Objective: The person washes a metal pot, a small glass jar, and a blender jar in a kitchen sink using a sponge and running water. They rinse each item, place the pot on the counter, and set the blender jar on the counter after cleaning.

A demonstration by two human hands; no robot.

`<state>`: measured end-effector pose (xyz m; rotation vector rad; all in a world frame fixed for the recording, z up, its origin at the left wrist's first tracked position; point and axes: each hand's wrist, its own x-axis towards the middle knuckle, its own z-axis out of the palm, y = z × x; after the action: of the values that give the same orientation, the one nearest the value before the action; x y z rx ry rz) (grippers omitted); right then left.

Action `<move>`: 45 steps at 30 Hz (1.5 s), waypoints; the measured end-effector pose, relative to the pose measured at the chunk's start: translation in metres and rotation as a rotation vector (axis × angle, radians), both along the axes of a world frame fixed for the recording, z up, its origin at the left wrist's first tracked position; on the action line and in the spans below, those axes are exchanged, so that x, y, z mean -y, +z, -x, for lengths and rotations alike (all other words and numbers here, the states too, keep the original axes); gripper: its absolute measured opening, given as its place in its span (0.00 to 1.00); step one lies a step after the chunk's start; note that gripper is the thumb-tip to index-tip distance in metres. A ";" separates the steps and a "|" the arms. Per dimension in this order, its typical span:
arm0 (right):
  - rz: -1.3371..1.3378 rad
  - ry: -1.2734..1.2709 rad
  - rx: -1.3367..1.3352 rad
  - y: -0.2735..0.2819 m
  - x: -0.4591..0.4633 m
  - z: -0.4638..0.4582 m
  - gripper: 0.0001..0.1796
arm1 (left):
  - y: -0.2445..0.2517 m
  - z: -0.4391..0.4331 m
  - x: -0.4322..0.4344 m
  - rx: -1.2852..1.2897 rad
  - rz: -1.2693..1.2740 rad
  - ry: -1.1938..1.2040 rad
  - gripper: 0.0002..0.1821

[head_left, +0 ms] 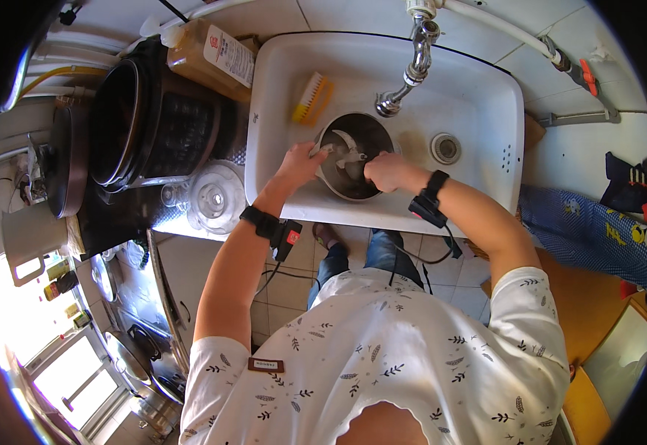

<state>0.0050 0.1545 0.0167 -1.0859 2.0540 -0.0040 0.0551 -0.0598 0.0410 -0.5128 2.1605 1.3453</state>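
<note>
A round metal pot (pixel 351 192) stands in the white sink (pixel 468 192), below the chrome faucet (pixel 418 64). My left hand (pixel 301 164) grips the pot's left rim. My right hand (pixel 388 171) reaches over the pot's right side with its fingers curled inside; whether it holds something is hidden. A pale curved piece and a pale lump (pixel 351 158) show inside the pot, their kind unclear. Behind the pot, at the upper left of the basin, lies a yellow scrub brush (pixel 313 100) with white and yellow bristles. The sink drain (pixel 445 148) is to the pot's right.
Left of the sink stand a large plastic jug (pixel 209 58) of amber liquid, a dark open cooker (pixel 151 117) and a clear glass lid (pixel 216 197). A blue patterned cloth (pixel 584 228) hangs at the right. Cables run from both wrist straps.
</note>
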 end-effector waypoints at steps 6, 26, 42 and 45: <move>0.485 -0.781 0.325 0.050 -0.019 0.008 0.15 | 0.002 -0.009 0.008 0.101 -0.163 0.063 0.17; 0.260 -0.018 0.399 -0.010 0.054 -0.006 0.11 | -0.010 -0.017 0.026 0.145 -0.253 0.046 0.16; 0.177 0.255 -0.432 -0.030 -0.006 -0.011 0.11 | -0.007 -0.015 0.021 0.131 -0.283 0.095 0.14; 0.232 0.085 -0.104 -0.030 -0.003 -0.006 0.11 | -0.006 -0.017 0.018 0.098 -0.267 0.079 0.14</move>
<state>0.0106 0.1575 -0.0132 -1.3395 2.1370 -0.1492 0.0718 -0.0780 0.0346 -0.5499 1.8632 1.5883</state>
